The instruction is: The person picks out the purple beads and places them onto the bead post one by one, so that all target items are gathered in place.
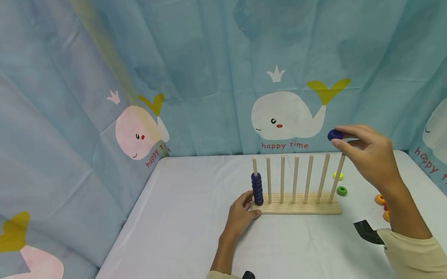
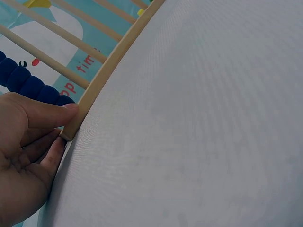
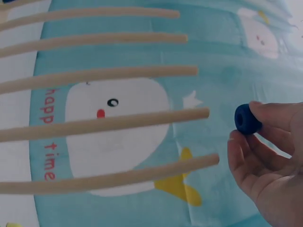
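A wooden peg rack (image 1: 297, 209) with several upright pegs stands on the white table. On its leftmost peg sits a stack of dark blue beads (image 1: 257, 189), with the peg's tip bare above them. My left hand (image 1: 238, 215) grips the left end of the rack's base, its thumb (image 2: 59, 115) at the edge beside the stack. Held up above the right end of the rack, my right hand (image 1: 376, 160) pinches one dark blue bead (image 3: 248, 119) between thumb and fingers. The bead's hole shows in the right wrist view, and the bead is apart from the pegs.
Right of the rack lie a green bead (image 1: 342, 191) and a yellow-green bead (image 1: 338, 175). Orange beads (image 1: 379, 199) and a red one lie partly hidden behind my right forearm. A blue whale-print curtain (image 1: 204, 93) hangs behind and beside the table.
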### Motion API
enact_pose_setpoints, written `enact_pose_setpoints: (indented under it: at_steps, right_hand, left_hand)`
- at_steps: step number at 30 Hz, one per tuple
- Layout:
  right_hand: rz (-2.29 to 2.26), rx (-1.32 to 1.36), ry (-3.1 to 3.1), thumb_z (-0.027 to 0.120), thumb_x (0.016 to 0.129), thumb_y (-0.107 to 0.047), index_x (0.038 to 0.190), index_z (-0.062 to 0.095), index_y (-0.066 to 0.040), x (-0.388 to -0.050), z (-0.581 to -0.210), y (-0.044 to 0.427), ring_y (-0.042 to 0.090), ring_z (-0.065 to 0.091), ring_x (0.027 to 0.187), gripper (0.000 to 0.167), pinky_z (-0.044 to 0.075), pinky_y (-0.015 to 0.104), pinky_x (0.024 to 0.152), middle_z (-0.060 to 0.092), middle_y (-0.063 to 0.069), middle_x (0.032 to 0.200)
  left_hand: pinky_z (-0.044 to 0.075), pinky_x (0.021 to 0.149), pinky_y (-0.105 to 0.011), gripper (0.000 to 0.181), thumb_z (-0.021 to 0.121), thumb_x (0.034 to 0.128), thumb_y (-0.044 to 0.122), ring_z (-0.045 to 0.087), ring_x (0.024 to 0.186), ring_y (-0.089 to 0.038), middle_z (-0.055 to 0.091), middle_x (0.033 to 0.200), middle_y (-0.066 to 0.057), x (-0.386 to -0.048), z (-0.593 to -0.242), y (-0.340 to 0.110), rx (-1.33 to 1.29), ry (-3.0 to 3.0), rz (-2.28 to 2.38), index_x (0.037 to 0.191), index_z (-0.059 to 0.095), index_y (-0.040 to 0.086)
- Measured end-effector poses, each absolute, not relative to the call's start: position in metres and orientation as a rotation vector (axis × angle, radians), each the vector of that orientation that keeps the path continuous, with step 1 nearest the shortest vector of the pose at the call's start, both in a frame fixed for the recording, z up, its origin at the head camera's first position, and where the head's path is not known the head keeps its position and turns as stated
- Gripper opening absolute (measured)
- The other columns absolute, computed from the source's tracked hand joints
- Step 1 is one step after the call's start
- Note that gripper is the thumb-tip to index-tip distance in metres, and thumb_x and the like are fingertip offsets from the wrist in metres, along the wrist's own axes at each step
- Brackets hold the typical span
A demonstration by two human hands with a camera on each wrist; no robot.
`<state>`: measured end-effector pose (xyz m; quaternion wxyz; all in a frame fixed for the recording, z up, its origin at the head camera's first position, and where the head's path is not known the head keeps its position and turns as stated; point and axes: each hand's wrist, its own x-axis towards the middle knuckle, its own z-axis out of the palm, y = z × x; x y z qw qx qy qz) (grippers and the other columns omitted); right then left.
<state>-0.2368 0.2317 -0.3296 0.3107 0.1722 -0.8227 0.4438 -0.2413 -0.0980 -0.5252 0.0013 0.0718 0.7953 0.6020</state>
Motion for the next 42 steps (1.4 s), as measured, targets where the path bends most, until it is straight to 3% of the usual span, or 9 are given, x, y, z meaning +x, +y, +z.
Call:
enact_pose_setpoints:
  at_steps: [8,21,34,42]
  right_hand:
    - [1.236,0.549,-2.155,0.078,0.094,-0.001,0.13,0.075,-0.003,-0.236,-0.325,0.211,0.0,0.065,0.108,0.036,0.053,0.001,0.09,0.067,-0.007,0.12]
    - [1.267,0.651,-2.189,0.077,0.096,-0.002,0.134,0.073,-0.004,-0.237,-0.324,0.185,-0.003,0.065,0.107,0.038,0.054,0.002,0.09,0.069,0.01,0.123]
    - [1.303,0.777,-2.202,0.078,0.094,0.0,0.134,0.072,-0.006,-0.243,-0.329,0.164,-0.001,0.068,0.102,0.04,0.057,0.007,0.092,0.074,0.009,0.119]
    - [1.297,0.838,-2.233,0.078,0.095,-0.003,0.131,0.073,-0.005,-0.245,-0.334,0.148,0.002,0.069,0.1,0.036,0.058,0.008,0.083,0.076,0.008,0.118]
  left_hand:
    - [0.045,0.123,-0.032,0.066,0.078,0.0899,0.001,0.051,0.148,-0.032,0.057,0.154,-0.016,-0.242,-0.524,-0.098,0.211,2.502,1.883,0.152,0.054,0.003]
    - [0.046,0.122,-0.029,0.067,0.078,0.0895,0.0,0.051,0.147,-0.032,0.057,0.154,-0.016,-0.242,-0.525,-0.098,0.203,2.494,1.891,0.152,0.054,0.003]
    - [0.046,0.121,-0.029,0.067,0.078,0.0888,0.0,0.053,0.146,-0.032,0.058,0.153,-0.016,-0.242,-0.524,-0.097,0.196,2.499,1.898,0.151,0.055,0.003]
    - [0.046,0.122,-0.03,0.067,0.077,0.0891,0.0,0.052,0.147,-0.032,0.057,0.154,-0.015,-0.242,-0.524,-0.097,0.185,2.492,1.894,0.152,0.055,0.004]
